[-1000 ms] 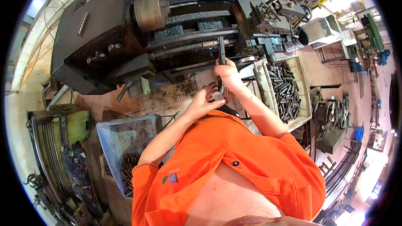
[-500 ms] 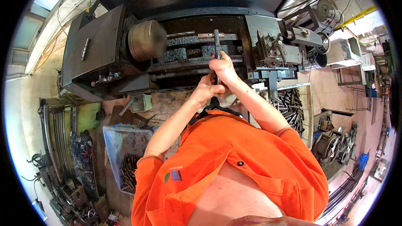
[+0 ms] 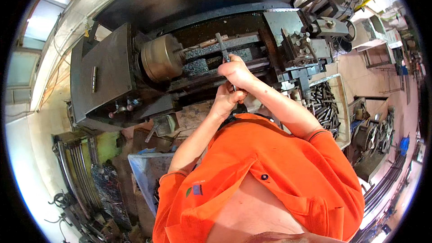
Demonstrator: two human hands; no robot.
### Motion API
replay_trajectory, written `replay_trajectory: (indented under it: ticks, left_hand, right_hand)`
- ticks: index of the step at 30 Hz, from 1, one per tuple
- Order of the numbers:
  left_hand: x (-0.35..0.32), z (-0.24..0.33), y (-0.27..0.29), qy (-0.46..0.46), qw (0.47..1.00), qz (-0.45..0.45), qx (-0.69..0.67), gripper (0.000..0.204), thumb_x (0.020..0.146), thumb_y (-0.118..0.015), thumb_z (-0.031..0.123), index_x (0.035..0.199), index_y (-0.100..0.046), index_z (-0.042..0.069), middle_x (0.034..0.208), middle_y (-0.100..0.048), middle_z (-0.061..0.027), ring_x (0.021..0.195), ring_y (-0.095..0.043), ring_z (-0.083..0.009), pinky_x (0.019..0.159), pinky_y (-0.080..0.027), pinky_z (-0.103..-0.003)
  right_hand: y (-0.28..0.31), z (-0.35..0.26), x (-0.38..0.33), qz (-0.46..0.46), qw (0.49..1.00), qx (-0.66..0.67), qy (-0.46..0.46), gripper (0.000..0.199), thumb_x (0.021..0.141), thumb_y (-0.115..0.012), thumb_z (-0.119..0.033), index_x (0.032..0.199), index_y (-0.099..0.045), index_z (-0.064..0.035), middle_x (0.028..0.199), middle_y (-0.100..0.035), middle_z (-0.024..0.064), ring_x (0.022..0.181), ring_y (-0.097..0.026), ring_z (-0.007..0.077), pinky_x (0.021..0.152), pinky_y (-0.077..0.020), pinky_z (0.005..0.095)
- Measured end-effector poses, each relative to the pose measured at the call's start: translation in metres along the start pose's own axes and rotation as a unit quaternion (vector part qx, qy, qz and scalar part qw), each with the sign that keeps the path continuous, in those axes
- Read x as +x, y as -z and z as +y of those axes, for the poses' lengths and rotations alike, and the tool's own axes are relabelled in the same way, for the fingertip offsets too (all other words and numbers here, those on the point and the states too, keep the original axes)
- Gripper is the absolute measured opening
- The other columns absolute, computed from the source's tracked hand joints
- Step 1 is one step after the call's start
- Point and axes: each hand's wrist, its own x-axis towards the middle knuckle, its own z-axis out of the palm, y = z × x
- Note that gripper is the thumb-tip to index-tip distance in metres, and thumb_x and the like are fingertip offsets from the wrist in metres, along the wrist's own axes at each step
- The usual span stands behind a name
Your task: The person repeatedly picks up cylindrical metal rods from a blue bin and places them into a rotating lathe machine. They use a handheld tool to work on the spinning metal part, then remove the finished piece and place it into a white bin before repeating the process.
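Observation:
Over the front of a lathe, my two hands meet close together in front of my chest. My right hand is closed around a slim steel tool that looks like a caliper, its bar pointing away from me over the lathe bed. Just below and to the left, my left hand is closed, fingers curled against the near end of the tool. What sits between its fingers is hidden. The round lathe chuck is to the left of the hands, and the tool post to their right.
Metal chips lie in the lathe bed. A tray of steel parts stands at the right, a blue-white bin at lower left. Control levers stick out of the headstock. Long bars lie at far right.
The whole view has turned, so the lathe now appears slanted. The caliper-like tool leans more to the left at its far end. Both hands stay together and closed.

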Motion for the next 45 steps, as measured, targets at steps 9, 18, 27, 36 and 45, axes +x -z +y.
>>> replay_trajectory:
  ticks: [9,18,27,36,45]
  left_hand:
    - [-0.018,0.009,0.032,0.009,1.000,0.020,0.002,0.028,0.064,-0.070,0.015,0.081,-0.053,0.001,0.073,-0.056,-0.0033,0.060,-0.053,-0.0098,0.050,-0.041,-0.024]
    - [-0.010,0.006,0.031,-0.004,0.999,-0.022,-0.026,0.058,0.057,-0.081,0.041,0.086,-0.054,-0.002,0.073,-0.057,-0.0017,0.066,-0.054,-0.0101,0.055,-0.043,-0.024]
    - [0.001,0.000,0.025,0.012,0.997,-0.059,-0.053,0.045,0.061,-0.083,0.025,0.081,-0.053,-0.001,0.074,-0.056,-0.0039,0.063,-0.055,-0.0115,0.053,-0.044,-0.025]
    - [-0.006,0.005,0.033,-0.015,0.999,-0.030,-0.031,0.046,0.058,-0.082,0.033,0.076,-0.056,-0.001,0.069,-0.058,-0.0029,0.061,-0.057,-0.0118,0.049,-0.046,-0.023]
    - [-0.010,0.006,0.044,-0.009,1.000,-0.006,0.010,0.031,0.061,-0.076,0.015,0.077,-0.055,-0.001,0.070,-0.056,-0.0025,0.062,-0.055,-0.0107,0.052,-0.044,-0.025]
  right_hand:
    - [-0.037,-0.010,-0.004,-0.024,0.999,-0.028,-0.017,0.025,0.063,-0.056,-0.013,0.081,-0.050,0.0032,0.068,-0.050,0.0074,0.064,-0.046,0.0143,0.055,-0.0413,0.0295]
    - [-0.027,-0.016,-0.009,-0.011,0.999,-0.008,-0.031,0.023,0.065,-0.054,-0.011,0.083,-0.049,0.0019,0.066,-0.048,0.0070,0.058,-0.047,0.0163,0.050,-0.0406,0.0296]
    - [-0.016,-0.013,-0.007,-0.001,0.999,0.000,-0.045,0.024,0.065,-0.052,-0.008,0.086,-0.050,0.0045,0.062,-0.047,0.0053,0.050,-0.045,0.0109,0.042,-0.0380,0.0279]
    - [-0.036,-0.017,0.000,0.010,0.999,-0.042,-0.018,0.022,0.066,-0.054,-0.011,0.081,-0.050,0.0033,0.065,-0.049,0.0059,0.060,-0.046,0.0132,0.052,-0.0407,0.0304]
    - [-0.039,-0.004,0.004,-0.022,0.999,-0.045,-0.009,0.024,0.064,-0.055,-0.014,0.079,-0.050,0.0049,0.067,-0.050,0.0081,0.066,-0.046,0.0163,0.059,-0.0415,0.0308]
